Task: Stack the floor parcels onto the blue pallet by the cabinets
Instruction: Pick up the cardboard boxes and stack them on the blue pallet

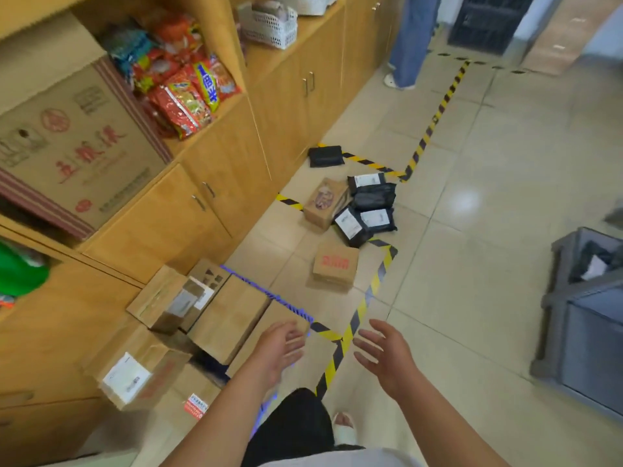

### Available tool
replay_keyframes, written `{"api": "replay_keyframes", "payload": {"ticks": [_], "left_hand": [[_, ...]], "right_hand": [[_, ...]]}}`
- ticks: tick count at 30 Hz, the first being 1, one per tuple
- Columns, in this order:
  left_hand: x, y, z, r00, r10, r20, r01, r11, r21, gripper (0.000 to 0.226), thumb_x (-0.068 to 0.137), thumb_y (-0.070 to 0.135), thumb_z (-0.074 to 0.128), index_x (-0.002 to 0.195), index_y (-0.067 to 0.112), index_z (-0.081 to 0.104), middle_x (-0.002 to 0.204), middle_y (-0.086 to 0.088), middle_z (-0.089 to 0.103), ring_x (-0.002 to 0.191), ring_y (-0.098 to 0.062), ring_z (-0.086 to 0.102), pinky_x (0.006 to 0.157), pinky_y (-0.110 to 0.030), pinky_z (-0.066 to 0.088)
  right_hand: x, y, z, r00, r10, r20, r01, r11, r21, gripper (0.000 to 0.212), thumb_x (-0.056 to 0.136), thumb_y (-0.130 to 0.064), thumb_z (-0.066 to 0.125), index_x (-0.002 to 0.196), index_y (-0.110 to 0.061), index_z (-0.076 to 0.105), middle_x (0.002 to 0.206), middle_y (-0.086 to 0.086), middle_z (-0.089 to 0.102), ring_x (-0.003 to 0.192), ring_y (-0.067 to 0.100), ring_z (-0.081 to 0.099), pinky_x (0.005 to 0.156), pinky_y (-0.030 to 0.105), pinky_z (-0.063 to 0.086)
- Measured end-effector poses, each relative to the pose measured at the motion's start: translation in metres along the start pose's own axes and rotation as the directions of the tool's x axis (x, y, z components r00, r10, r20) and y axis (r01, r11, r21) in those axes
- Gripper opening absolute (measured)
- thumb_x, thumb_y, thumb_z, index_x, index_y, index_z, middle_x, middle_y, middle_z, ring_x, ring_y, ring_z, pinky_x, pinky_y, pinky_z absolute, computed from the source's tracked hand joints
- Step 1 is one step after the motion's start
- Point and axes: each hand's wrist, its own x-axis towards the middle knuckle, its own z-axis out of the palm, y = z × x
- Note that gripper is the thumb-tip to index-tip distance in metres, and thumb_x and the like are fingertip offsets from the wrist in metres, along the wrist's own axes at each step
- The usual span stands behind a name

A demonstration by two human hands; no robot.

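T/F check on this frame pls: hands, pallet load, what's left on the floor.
1. Both hands hold nothing. True: the left hand and the right hand are open and reach forward.
2. The blue pallet is bare. False: several cardboard boxes sit on it.
3. The red-printed cardboard box lies on the floor, off the pallet. True.
4. All the black mailer bags lie in one heap. False: one black bag lies apart, nearer the cabinets.

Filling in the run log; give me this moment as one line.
left hand open, empty | right hand open, empty | blue pallet bears cardboard boxes | floor: red-print box, black bags unstacked
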Motion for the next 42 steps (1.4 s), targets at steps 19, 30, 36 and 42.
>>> {"api": "replay_keyframes", "payload": {"ticks": [19,30,36,42], "left_hand": [[0.213,0.19,0.207,0.982,-0.158,-0.103,0.159,0.987,-0.004,0.013,0.094,0.019,0.058,0.1,0.008,0.061,0.098,-0.008,0.065,0.093,-0.024,0.065,0.072,-0.035,0.054],[0.292,0.309,0.275,0.95,-0.163,-0.268,0.078,0.95,-0.301,0.009,0.097,0.018,0.055,0.1,0.011,0.059,0.097,-0.007,0.062,0.084,-0.02,0.061,0.069,-0.032,0.051],[0.327,0.31,0.322,0.855,-0.338,-0.393,0.142,0.881,-0.451,0.01,0.097,0.02,0.054,0.099,0.011,0.059,0.109,-0.009,0.06,0.096,-0.024,0.059,0.086,-0.037,0.047],[0.412,0.312,0.349,0.853,-0.377,-0.362,0.218,0.886,-0.41,0.01,0.097,0.018,0.052,0.092,0.015,0.06,0.094,-0.005,0.062,0.088,-0.021,0.057,0.083,-0.035,0.048]], "right_hand": [[0.192,-0.34,-0.011,0.995,0.005,-0.096,-0.015,0.994,-0.112,0.029,0.098,-0.022,0.053,0.124,-0.01,0.057,0.122,0.016,0.064,0.11,0.034,0.065,0.093,0.046,0.054],[0.338,-0.511,0.066,0.991,0.131,0.039,-0.108,0.924,-0.368,0.018,0.096,-0.022,0.055,0.11,-0.012,0.059,0.123,0.018,0.064,0.103,0.032,0.065,0.082,0.04,0.055],[0.43,-0.598,0.119,0.975,0.218,0.04,-0.134,0.724,-0.677,0.013,0.1,-0.016,0.052,0.107,-0.007,0.057,0.096,0.01,0.062,0.092,0.027,0.063,0.082,0.039,0.05],[0.552,-0.609,0.158,0.964,0.265,0.017,-0.121,0.496,-0.86,0.02,0.106,-0.011,0.035,0.114,-0.008,0.053,0.1,0.011,0.058,0.093,0.024,0.061,0.084,0.039,0.047]]}}
